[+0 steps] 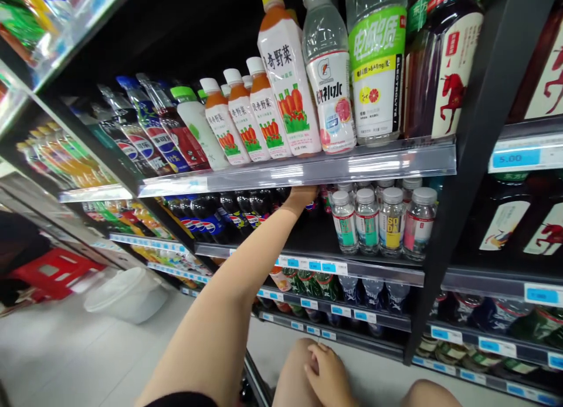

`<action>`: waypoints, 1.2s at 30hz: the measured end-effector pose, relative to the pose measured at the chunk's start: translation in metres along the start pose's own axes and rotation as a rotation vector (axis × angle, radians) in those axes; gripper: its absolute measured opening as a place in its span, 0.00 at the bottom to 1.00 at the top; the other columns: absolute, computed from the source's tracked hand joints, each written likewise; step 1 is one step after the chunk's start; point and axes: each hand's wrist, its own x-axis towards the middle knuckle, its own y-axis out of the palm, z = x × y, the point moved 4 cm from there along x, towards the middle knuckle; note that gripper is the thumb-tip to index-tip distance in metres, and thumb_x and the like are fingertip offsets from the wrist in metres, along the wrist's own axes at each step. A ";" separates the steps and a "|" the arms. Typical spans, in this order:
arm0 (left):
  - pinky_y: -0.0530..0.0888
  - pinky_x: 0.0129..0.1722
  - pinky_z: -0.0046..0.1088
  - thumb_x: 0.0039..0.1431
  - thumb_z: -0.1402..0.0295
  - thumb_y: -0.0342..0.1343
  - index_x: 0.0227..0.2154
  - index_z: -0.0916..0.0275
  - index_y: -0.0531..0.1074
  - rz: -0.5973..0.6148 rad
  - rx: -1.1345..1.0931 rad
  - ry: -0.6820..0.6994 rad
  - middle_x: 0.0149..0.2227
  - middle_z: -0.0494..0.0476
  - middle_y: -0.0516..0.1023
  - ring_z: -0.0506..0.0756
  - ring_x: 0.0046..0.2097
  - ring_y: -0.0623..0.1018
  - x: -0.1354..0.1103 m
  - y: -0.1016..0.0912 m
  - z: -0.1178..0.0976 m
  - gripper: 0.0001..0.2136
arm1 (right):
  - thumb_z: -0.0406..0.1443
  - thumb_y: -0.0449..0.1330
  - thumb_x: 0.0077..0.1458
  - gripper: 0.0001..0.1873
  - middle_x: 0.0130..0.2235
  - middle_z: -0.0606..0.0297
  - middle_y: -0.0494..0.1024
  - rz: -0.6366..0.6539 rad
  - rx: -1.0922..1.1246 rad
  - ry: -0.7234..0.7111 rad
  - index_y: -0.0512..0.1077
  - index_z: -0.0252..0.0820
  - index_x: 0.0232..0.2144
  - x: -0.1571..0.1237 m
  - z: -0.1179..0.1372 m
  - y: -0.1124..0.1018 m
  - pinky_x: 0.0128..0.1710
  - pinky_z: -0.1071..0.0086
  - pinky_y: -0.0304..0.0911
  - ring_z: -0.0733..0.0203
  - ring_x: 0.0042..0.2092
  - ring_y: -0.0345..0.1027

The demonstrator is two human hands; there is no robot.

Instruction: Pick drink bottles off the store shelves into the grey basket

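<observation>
My left arm stretches up from the lower left into the second shelf. My left hand (302, 197) sits just under the shelf rail (387, 160), and the rail hides its fingers. The hand is among dark cola bottles (246, 210), with small clear soda-water bottles (379, 220) to its right. My right hand (329, 376) rests on my bare knee at the bottom, fingers curled in, nothing visible in it.
Carrot juice bottles (288, 73), a sports drink (329, 73) and Pepsi bottles (152, 128) stand on the shelf above. Lower shelves hold more bottles behind blue price tags. On the floor at left are a white basin (127, 292) and a red stool (53, 269).
</observation>
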 end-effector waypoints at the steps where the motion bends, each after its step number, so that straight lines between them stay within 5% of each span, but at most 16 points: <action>1: 0.58 0.67 0.44 0.61 0.62 0.57 0.60 0.60 0.68 0.010 0.037 0.056 0.61 0.64 0.71 0.67 0.67 0.61 -0.020 -0.003 0.001 0.24 | 0.31 0.55 0.55 0.21 0.50 0.58 0.80 0.001 -0.002 -0.005 0.76 0.44 0.49 0.000 -0.001 0.000 0.53 0.61 0.66 0.51 0.53 0.73; 4: 0.50 0.71 0.44 0.65 0.63 0.51 0.68 0.56 0.57 -0.066 0.199 0.213 0.69 0.61 0.58 0.63 0.72 0.51 -0.094 -0.010 0.021 0.29 | 0.30 0.54 0.55 0.22 0.51 0.57 0.79 -0.004 -0.050 0.000 0.76 0.44 0.51 -0.001 -0.008 0.004 0.55 0.61 0.66 0.51 0.54 0.72; 7: 0.53 0.71 0.45 0.66 0.62 0.49 0.68 0.63 0.52 -0.283 0.202 0.064 0.70 0.68 0.53 0.64 0.72 0.52 -0.157 -0.014 0.077 0.30 | 0.30 0.54 0.56 0.24 0.56 0.56 0.77 -0.027 -0.125 0.020 0.76 0.43 0.53 -0.003 -0.013 0.014 0.60 0.61 0.63 0.49 0.58 0.69; 10: 0.62 0.66 0.48 0.63 0.59 0.54 0.64 0.71 0.54 -0.381 0.166 -0.216 0.63 0.77 0.61 0.67 0.67 0.62 -0.186 -0.008 0.134 0.32 | 0.31 0.53 0.57 0.24 0.59 0.54 0.74 -0.039 -0.196 0.029 0.75 0.40 0.55 -0.006 -0.013 0.026 0.61 0.58 0.62 0.47 0.61 0.67; 13: 0.70 0.60 0.43 0.59 0.54 0.60 0.57 0.67 0.61 -0.325 0.115 -0.393 0.54 0.71 0.71 0.65 0.59 0.72 -0.186 0.001 0.159 0.30 | 0.31 0.51 0.58 0.26 0.60 0.53 0.73 -0.048 -0.255 0.010 0.74 0.38 0.57 -0.010 -0.007 0.035 0.61 0.57 0.62 0.46 0.61 0.67; 19: 0.75 0.50 0.38 0.56 0.51 0.63 0.56 0.62 0.60 -0.227 0.021 -0.555 0.57 0.68 0.70 0.65 0.54 0.77 -0.174 0.007 0.150 0.31 | 0.31 0.49 0.60 0.26 0.60 0.53 0.73 -0.040 -0.329 -0.005 0.72 0.37 0.59 -0.011 0.005 0.040 0.61 0.56 0.62 0.45 0.61 0.66; 23: 0.74 0.49 0.37 0.58 0.52 0.62 0.56 0.61 0.60 -0.186 0.018 -0.544 0.59 0.69 0.68 0.65 0.55 0.77 -0.176 0.007 0.150 0.30 | 0.33 0.48 0.62 0.26 0.61 0.52 0.72 -0.050 -0.355 0.010 0.72 0.37 0.59 -0.013 0.004 0.035 0.61 0.58 0.61 0.46 0.61 0.66; 31: 0.74 0.48 0.38 0.58 0.54 0.63 0.53 0.65 0.63 -0.220 0.028 -0.608 0.52 0.69 0.73 0.65 0.53 0.77 -0.176 0.008 0.157 0.27 | 0.34 0.44 0.65 0.29 0.62 0.52 0.70 0.024 -0.421 0.033 0.66 0.35 0.64 -0.027 -0.002 0.020 0.62 0.59 0.60 0.48 0.62 0.64; 36: 0.69 0.58 0.45 0.56 0.56 0.64 0.57 0.76 0.61 -0.319 0.147 -0.637 0.55 0.79 0.70 0.70 0.59 0.71 -0.178 0.008 0.131 0.34 | 0.33 0.43 0.64 0.29 0.61 0.52 0.71 0.036 -0.428 0.045 0.65 0.35 0.64 -0.031 -0.001 0.014 0.61 0.58 0.62 0.47 0.61 0.65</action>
